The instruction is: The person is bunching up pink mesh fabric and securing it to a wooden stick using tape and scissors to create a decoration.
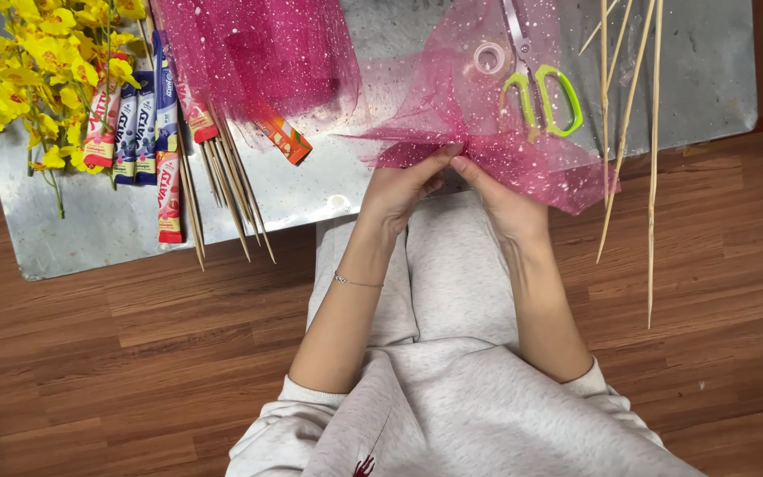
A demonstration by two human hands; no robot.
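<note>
Left hand (404, 184) and right hand (496, 190) both pinched on the near hem of a pink speckled mesh (487, 132), fingertips touching at its middle, at the near edge of the metal sheet (117, 230) above the lap. Under the mesh, toward the far edge: green-handled scissors (545, 97) and a clear tape roll (489, 58). Toward the left corner: yellow flowers (41, 62), snack sachets on sticks (147, 132) under a second pink mesh bundle (258, 53); bare skewers (629, 124) overhanging the sheet's near edge at right.
</note>
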